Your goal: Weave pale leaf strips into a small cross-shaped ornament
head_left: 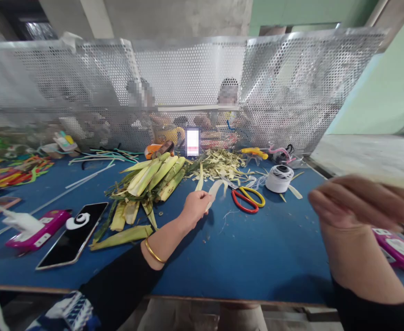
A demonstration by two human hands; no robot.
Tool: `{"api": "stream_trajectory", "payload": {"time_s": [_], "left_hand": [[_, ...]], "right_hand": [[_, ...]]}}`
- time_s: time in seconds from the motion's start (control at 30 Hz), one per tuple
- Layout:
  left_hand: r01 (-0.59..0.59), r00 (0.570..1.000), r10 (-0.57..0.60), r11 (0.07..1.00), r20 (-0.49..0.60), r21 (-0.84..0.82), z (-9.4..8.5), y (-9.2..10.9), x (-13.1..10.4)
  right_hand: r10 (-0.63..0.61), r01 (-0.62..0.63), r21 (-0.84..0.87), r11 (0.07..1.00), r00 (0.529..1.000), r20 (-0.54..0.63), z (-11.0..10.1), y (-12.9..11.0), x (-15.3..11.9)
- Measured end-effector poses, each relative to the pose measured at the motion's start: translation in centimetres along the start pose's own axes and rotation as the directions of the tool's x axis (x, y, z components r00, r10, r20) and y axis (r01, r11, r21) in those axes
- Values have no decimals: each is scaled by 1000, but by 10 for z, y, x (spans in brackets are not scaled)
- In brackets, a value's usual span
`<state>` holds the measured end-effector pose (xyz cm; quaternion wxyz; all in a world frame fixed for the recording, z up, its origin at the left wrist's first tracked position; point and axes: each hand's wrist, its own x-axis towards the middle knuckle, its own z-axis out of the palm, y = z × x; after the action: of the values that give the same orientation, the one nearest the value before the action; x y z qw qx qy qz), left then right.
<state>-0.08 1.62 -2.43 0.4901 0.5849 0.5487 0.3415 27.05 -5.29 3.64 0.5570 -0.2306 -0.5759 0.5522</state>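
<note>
Here's the left hand [195,207], out over the middle of the blue surface [274,248], thumb and fingers pinching a pale strip [214,189] that reaches away toward the scissors [239,190]. Over on the right, the right hand [352,202] is up in the air, fingers bent and badly blurred; whether they pinch anything, I can't tell. The husks [153,177] sit in a pile just left of the left hand, a heap of shavings [222,163] behind. The scissors lie flat, red and yellow handles toward us, and the spool [278,180] stands just right of them. Far left, a black phone [72,239] rests beside a pink power strip [48,225].
</note>
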Motion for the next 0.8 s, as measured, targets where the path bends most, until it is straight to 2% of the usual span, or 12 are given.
{"api": "stream_trajectory", "payload": {"time_s": [0.2,0.33,0.4,0.43,0.47,0.53,0.6,0.67,0.73,0.8], "left_hand": [[14,1000,-13,998,20,-65,2,2,-1],[25,997,-14,988,69,-153,4,4,-4],[20,996,-3,982,91,-186,4,5,-5],[14,995,5,980,96,-200,4,5,-6],[10,995,12,976,101,-216,4,5,-6],[22,994,6,965,106,-262,3,5,-6],[39,995,-7,945,97,-326,2,5,-6],[28,998,-7,920,56,-390,1,5,-5],[-4,1000,6,896,3,-443,1,4,-4],[-14,1000,5,870,-19,-494,1,3,-3]], "right_hand": [[20,-32,-79,996,989,-149,6,5,16],[-4,-19,-77,997,959,-283,10,12,37],[41,-81,-85,993,920,-391,12,24,55],[130,-205,-109,973,871,-474,13,32,64],[225,-354,-138,925,802,-554,15,41,73],[263,-437,-166,884,759,-595,18,60,86],[228,-451,-213,867,739,-634,25,76,90],[197,-451,-258,855,740,-643,38,87,84],[260,-482,-273,833,775,-576,55,95,71],[452,-545,-274,792,827,-334,75,102,58]]}}
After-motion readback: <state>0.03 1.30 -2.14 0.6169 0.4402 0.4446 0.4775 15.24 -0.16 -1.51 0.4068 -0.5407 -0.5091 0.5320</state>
